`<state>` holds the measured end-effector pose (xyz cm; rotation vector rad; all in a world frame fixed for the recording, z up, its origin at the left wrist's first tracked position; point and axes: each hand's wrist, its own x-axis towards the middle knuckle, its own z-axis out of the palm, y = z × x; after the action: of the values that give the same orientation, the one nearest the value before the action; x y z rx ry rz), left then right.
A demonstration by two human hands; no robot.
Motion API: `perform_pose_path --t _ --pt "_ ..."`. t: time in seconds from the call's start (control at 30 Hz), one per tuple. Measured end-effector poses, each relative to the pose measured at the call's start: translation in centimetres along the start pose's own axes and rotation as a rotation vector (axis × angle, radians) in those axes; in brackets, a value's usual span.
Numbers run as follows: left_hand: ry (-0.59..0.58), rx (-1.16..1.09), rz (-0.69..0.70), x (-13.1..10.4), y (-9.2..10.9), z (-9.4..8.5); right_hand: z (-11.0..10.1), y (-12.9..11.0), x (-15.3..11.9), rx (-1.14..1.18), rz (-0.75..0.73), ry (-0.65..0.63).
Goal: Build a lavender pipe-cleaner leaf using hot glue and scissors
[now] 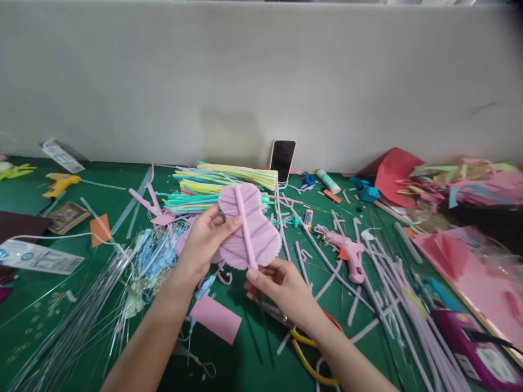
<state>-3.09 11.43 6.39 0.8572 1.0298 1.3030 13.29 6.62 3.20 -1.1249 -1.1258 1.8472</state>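
Observation:
A lilac scalloped shape [267, 239], apparently built from rows of pipe cleaner, is held up over the table between my hands. One thicker lilac strip [245, 226] runs down across its face. My left hand [208, 237] grips the shape's left side, thumb on the front near the strip. My right hand [281, 283] pinches the strip's lower end at the bottom edge, its other fingers curled behind. Scissors with yellow and red handles [304, 356] lie under my right wrist. Below the shape rests a pink paper rectangle [216, 319].
Bundled yellow and teal pipe cleaners [232, 179] lie behind, near a phone [283, 158] leaning on the wall. A pink glue gun [347, 253] and loose lilac pipe cleaners [408, 305] are at right. Wire stems [77, 310] and a yellow glue gun [61, 184] are left.

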Motion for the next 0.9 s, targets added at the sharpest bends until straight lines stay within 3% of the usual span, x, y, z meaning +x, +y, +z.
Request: perform_pose_path --t 0.3,0.43,0.5,0.57,0.63,0.73,0.83,0.9 --pt "0.039 -0.13 -0.087 0.1 0.4 0.0 1.0 1.0 -0.9 -0.131 0.011 -0.011" --pt "0.074 -0.087 -0.116 0.3 0.0 -0.2 1.0 1.5 -0.9 -0.27 -0.025 0.054" --pt "0.179 -0.031 -0.116 0.4 -0.4 -0.2 0.9 1.6 -0.7 -0.513 -0.173 0.165" --pt "0.261 -0.021 -0.12 0.4 -0.7 0.0 0.9 1.7 -0.4 -0.862 -0.435 0.313" --pt "0.189 -0.096 -0.165 0.2 -0.8 0.3 1.2 1.6 -0.1 -1.202 -0.682 0.428" --pt "0.019 -0.203 -0.224 0.0 -0.7 0.7 1.8 1.2 0.3 -1.519 -0.836 0.491" --pt "0.096 -0.184 -0.264 0.3 -0.7 0.5 1.9 0.3 0.2 -1.553 -0.795 0.405" --pt "0.158 -0.171 -0.318 0.7 -0.8 0.0 1.3 -0.4 0.0 -1.446 -0.659 0.307"
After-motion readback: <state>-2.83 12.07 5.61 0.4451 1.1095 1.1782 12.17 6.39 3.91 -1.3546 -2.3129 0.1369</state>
